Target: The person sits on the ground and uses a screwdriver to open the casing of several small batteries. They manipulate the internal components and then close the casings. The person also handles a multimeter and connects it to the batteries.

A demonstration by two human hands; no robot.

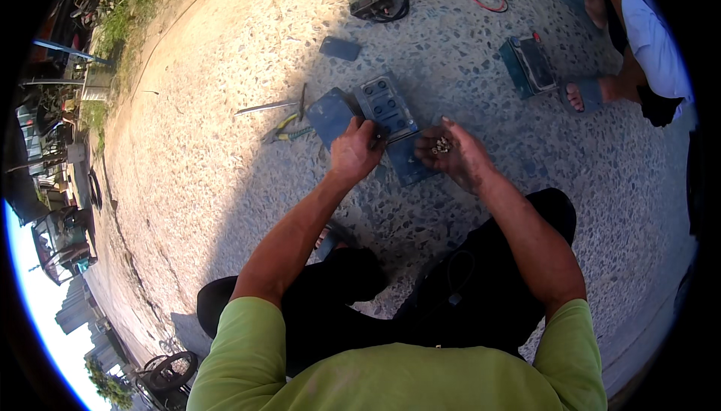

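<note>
Head view: your left hand (pixel 354 150) had its fingers curled shut around a small dark tool (pixel 378 138), tip against the grey battery lid (pixel 387 107) lying on the ground. Your right hand (pixel 449 152) lay cupped open, small metal pieces (pixel 441 145) in the palm. Pliers (pixel 287 127) lay left.

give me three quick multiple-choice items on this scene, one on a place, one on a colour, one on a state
1. Where do the pliers lie?
A. left of the blue case
B. in the right hand
C. on the person's lap

2. What colour is the person's shirt?
A. red
B. green
C. white

3. How is the right hand?
A. flat on the ground
B. cupped, holding small bits
C. shut on a hammer

Key: 1 A, they lie on the ground left of the case; 2 B, sleeves and back are green; 3 B, small pieces sit in its palm.
</note>
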